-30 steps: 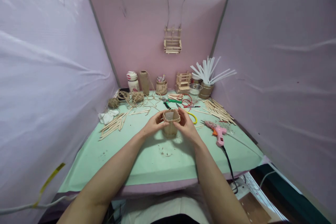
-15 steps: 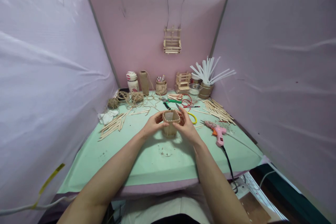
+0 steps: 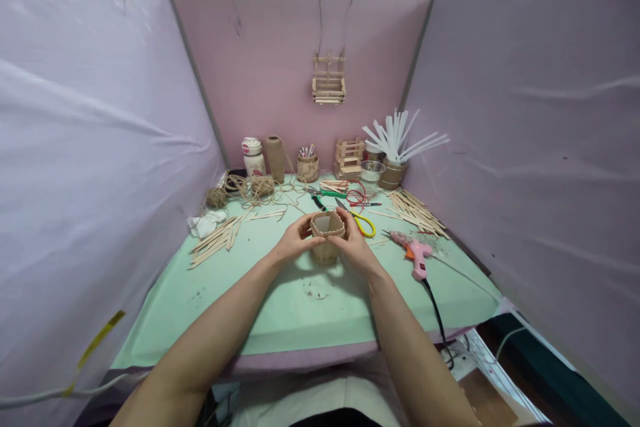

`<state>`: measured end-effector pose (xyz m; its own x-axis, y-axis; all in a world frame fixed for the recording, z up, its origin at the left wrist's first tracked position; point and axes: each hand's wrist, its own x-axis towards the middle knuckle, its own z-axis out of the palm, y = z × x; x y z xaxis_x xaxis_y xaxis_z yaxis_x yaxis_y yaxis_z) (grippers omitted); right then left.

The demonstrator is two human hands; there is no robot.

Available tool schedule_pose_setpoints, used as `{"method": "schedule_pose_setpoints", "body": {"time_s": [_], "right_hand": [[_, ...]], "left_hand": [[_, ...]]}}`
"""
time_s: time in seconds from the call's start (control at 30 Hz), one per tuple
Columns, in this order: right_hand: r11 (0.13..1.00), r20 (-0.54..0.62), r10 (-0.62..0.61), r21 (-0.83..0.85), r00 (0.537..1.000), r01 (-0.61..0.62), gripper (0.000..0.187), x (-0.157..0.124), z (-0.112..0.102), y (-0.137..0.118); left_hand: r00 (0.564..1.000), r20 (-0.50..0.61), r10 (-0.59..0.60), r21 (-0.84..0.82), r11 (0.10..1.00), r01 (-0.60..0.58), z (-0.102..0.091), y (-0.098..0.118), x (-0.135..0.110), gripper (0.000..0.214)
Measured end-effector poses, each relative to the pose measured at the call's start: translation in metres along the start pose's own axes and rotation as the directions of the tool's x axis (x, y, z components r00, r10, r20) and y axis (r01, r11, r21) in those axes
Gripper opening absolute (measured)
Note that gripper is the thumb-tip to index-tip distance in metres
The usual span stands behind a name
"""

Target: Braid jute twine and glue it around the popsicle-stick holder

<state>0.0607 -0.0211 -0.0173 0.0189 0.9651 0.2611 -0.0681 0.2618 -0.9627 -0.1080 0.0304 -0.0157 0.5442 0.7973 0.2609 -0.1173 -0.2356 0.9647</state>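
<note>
A small wooden-stick cup (image 3: 326, 253) with a braided twine rim is upright in the middle of the green-covered table. My left hand (image 3: 296, 237) grips its left side, thumb across the front below the rim. On the opposite side my right hand (image 3: 356, 243) holds it the same way, its thumb also on the front. Both hands are closed round the cup, and the fingers behind it are partly hidden. Just beyond my right hand lie yellow-handled scissors (image 3: 369, 225). A pink glue gun (image 3: 418, 255) rests farther right.
Loose wooden sticks lie at left (image 3: 216, 243) and right (image 3: 415, 212). Tangled twine (image 3: 250, 188), green-handled pliers (image 3: 332, 193) and red cord (image 3: 357, 195) are behind the cup. A pot of white glue sticks (image 3: 393, 175) stands back right. The glue gun's black cable (image 3: 436, 310) runs off the front edge.
My right-hand fingers have shifted slightly on the rim, and more of the scissors shows. Both hands still hold the cup, which is in nearly the same place.
</note>
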Motion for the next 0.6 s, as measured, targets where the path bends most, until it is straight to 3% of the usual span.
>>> {"method": "schedule_pose_setpoints", "body": {"time_s": [0.27,0.6], "right_hand": [[0.999,0.003,0.031,0.030,1.000,-0.031,0.076,-0.001,0.005,-0.001],[0.991,0.026,-0.009,0.136,1.000,0.006,0.082,-0.001,0.002,0.008]], "left_hand": [[1.000,-0.021,0.014,0.076,0.997,-0.012,0.002,0.000,-0.002,0.063],[0.999,0.039,0.030,0.003,1.000,-0.030,0.001,-0.004,-0.001,0.067]]}}
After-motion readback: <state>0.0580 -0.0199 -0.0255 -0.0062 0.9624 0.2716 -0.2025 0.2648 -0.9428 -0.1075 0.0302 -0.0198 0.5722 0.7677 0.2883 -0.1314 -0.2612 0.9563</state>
